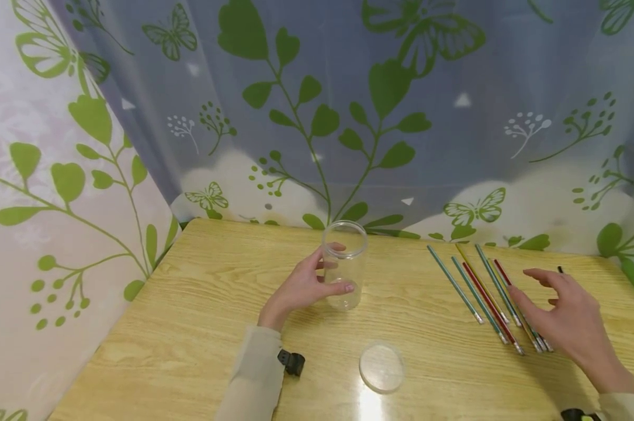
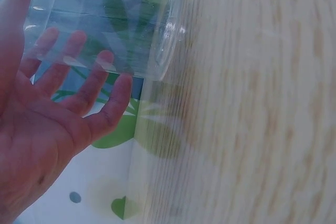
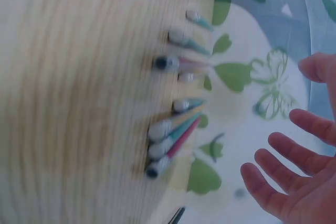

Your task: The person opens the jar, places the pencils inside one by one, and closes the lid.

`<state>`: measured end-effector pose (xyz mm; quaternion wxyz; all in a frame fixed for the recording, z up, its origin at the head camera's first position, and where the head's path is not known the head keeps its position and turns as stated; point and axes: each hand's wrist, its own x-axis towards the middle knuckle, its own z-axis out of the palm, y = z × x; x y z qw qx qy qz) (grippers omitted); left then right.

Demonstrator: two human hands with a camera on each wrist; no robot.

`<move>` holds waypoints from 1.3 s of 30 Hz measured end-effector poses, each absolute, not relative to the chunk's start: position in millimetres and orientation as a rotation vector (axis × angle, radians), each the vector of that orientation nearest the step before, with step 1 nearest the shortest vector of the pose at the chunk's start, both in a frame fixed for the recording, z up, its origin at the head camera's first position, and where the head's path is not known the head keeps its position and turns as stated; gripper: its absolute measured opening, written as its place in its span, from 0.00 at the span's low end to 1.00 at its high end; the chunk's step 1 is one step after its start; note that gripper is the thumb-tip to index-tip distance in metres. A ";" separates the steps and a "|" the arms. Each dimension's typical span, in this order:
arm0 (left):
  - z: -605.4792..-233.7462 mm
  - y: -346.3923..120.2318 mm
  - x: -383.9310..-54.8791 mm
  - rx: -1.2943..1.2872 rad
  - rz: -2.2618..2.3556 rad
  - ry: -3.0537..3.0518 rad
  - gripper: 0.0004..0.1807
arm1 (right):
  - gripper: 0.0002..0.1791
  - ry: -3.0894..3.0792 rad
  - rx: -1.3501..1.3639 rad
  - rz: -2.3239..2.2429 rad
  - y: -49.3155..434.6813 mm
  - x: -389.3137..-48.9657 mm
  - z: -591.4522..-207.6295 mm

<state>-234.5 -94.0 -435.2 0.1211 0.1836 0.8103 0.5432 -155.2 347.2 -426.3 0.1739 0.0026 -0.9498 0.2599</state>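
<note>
A clear plastic jar point(image 1: 354, 272) stands upright without a lid near the back of the table. My left hand point(image 1: 300, 285) holds it from the left, thumb across the front and fingers round the far side; the left wrist view shows the fingertips along the wall of the jar point(image 2: 139, 30). Over on the right, several pencils lie loosely side by side, teal point(image 1: 456, 285), red point(image 1: 489, 303) and yellow, with their eraser ends towards me. Above the rightmost of them my right hand point(image 1: 571, 318) hovers, fingers spread and relaxed, holding nothing; it hides part of these pencils.
A round clear lid point(image 1: 382, 368) lies flat on the wooden table point(image 1: 190, 351), in front of the jar. A patterned curtain point(image 1: 317, 117) hangs along the back edge, and another printed cloth point(image 1: 75, 193) borders the left side. One dark tip point(image 1: 561, 269) shows behind my right hand.
</note>
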 end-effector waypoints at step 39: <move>-436.2 -94.4 -234.6 0.527 1.603 2.346 0.40 | 0.29 -2.967 -0.395 0.501 446.2 -200.2 -458.5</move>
